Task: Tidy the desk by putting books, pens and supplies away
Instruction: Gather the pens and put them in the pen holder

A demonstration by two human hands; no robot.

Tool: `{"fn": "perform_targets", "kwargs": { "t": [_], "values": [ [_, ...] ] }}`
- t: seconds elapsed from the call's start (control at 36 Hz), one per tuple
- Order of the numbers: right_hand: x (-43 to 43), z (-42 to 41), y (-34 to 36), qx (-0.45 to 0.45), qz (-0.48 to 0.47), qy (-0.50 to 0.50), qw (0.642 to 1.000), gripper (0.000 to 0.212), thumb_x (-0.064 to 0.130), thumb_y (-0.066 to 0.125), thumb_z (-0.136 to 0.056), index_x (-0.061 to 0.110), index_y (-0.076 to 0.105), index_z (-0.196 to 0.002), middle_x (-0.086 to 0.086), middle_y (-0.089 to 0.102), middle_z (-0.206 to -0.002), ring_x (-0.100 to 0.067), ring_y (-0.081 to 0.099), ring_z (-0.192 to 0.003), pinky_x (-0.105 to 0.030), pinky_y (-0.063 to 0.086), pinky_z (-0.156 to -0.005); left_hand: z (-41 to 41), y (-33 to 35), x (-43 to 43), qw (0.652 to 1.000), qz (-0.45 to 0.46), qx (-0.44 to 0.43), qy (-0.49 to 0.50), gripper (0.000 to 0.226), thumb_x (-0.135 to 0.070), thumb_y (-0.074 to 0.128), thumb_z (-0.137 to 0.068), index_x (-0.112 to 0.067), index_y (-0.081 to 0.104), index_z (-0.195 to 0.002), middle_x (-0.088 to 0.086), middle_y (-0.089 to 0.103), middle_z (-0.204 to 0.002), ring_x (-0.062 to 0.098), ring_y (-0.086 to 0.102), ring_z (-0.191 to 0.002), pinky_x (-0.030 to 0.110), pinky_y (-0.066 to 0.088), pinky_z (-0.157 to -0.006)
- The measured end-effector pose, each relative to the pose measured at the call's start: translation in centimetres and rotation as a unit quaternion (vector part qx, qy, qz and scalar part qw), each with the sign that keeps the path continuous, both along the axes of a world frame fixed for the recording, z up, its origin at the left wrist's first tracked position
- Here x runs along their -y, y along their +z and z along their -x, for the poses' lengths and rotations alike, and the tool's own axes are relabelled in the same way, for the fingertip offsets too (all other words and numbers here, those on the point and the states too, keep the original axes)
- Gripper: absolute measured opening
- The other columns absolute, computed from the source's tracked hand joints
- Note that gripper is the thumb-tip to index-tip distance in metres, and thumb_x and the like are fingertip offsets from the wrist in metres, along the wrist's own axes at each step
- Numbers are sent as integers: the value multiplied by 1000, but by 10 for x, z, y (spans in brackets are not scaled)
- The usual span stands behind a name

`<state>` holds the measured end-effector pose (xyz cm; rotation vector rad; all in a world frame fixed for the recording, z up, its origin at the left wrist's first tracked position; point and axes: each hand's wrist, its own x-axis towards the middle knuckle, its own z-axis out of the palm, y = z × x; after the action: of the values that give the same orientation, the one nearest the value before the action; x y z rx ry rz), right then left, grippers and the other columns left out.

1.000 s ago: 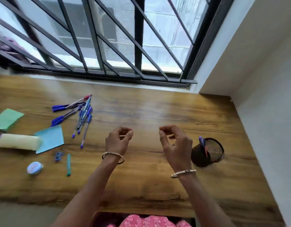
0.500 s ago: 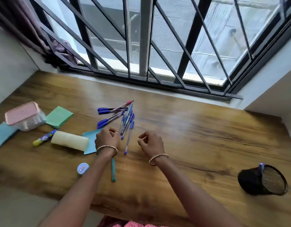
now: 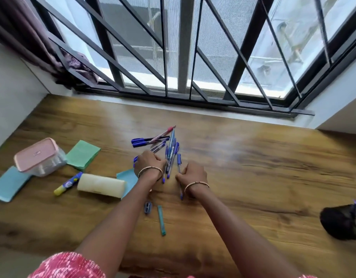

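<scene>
pens (image 3: 170, 151) blue | lid (image 3: 36, 154) pink | pad (image 3: 83, 155) grn | desk (image 3: 253, 167) wood-grain brn | cup (image 3: 341, 223) blk mesh

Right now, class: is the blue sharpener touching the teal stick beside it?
Apart. The head view shows the blue sharpener and the teal stick lying side by side, with a strip of bare desk between them.
</scene>
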<state>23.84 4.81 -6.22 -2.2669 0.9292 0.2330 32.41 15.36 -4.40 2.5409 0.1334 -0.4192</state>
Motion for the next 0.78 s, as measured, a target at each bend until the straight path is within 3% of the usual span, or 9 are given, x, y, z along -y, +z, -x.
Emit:
{"fn": "perform_targets", "kwargs": {
  "t": [0.17, 0.28, 0.39, 0.47, 0.58, 0.69, 0.78],
  "values": [
    [14, 23, 6, 29, -21, -29, 999, 21, 34, 68, -74, 14, 71, -80, -2, 72, -83, -22, 66, -84, -27, 45, -67, -7, -7, 6, 998, -37, -36, -26, 41, -49, 82, -56, -19, 76, -84, 4, 74, -89, 28, 69, -82, 31, 54, -63],
    [33, 57, 18, 139, -68, -76, 985, 8, 26, 71, -69, 20, 65, -67, 2, 70, -68, -15, 69, -68, -36, 57, -70, 5, 1, 5, 999, -33, -3, -28, 39, -49, 78, -62, -17, 75, -83, 9, 73, -89, 31, 68, -83, 29, 45, -60],
    [57, 98, 37, 227, -109, -136, 958, 10, 14, 73, -73, 17, 64, -72, -3, 71, -67, -21, 72, -62, -36, 60, -60, 36, 14, 11, 996, 42, 74, -29, 15, -35, 72, -71, -20, 74, -69, 1, 69, -67, 26, 66, -72, 27, 46, -60],
    [81, 128, 49, 275, -96, -172, 941, 13, 13, 75, -75, 16, 63, -79, -2, 72, -71, -16, 72, -62, -39, 61, -61, 65, 18, 30, 984, 148, 84, -47, 12, -34, 70, -72, -23, 67, -69, -5, 69, -65, 18, 69, -67, 33, 56, -62],
    [112, 166, 70, 323, -76, -208, 920, 15, 16, 77, -76, 17, 65, -87, 0, 73, -73, -14, 72, -64, -42, 61, -64, 118, 31, 75, 931, 351, -37, -99, 11, -15, 76, -78, -14, 67, -85, 9, 72, -71, 21, 71, -60, 33, 57, -51],
    [144, 211, 94, 358, -77, -247, 897, 15, 19, 76, -80, 15, 68, -91, -3, 74, -76, -17, 74, -68, -42, 61, -70, 173, 49, 125, 871, 452, -91, -168, 24, -4, 76, -79, -8, 69, -102, 11, 71, -70, 20, 70, -59, 31, 58, -54],
    [169, 247, 114, 415, -92, -310, 850, 11, 15, 73, -84, 7, 67, -89, -12, 74, -75, -26, 74, -70, -36, 61, -68, 212, 60, 159, 836, 490, -109, -222, 24, -4, 76, -78, -8, 70, -101, 12, 72, -72, 17, 70, -59, 29, 59, -56]
  ]
}}
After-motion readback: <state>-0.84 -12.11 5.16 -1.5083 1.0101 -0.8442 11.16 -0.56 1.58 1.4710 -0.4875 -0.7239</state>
